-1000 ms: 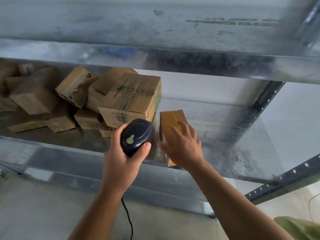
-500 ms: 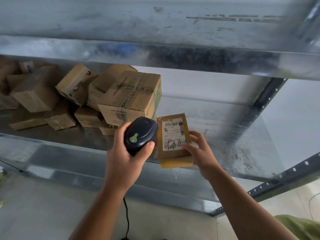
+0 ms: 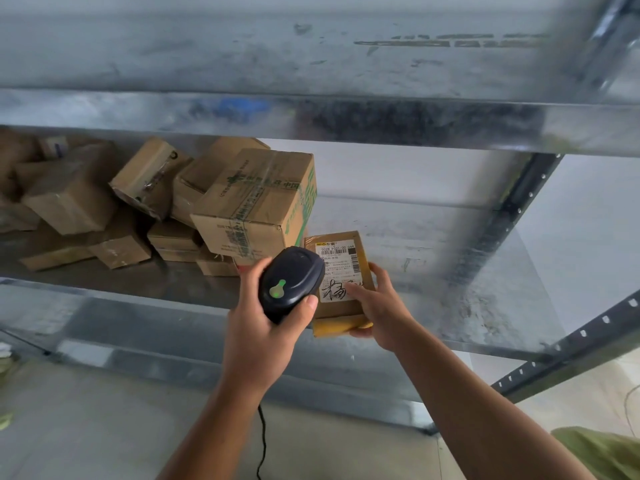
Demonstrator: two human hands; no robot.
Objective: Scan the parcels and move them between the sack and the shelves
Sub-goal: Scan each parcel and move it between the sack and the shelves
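My left hand (image 3: 258,332) grips a black barcode scanner (image 3: 291,284) with a green mark on top; its cord hangs down below my wrist. The scanner's head points at a small flat cardboard parcel (image 3: 341,308) with a white shipping label facing me. My right hand (image 3: 381,306) holds this parcel from its right side and underneath, thumb on the label, at the front edge of the metal shelf (image 3: 433,282). A pile of brown cardboard parcels (image 3: 166,209) lies on the shelf's left half, the biggest being a taped box with green print (image 3: 256,202).
An upper metal shelf board (image 3: 311,116) hangs above the hands. A dark perforated upright (image 3: 502,216) and a slanted brace (image 3: 571,344) stand at the right. A green sack corner (image 3: 602,455) shows at the bottom right. The shelf's right half is bare metal.
My right hand took the small parcel off the shelf and turned its label towards me, then drew it closer. The scanner moved right, up to the label.
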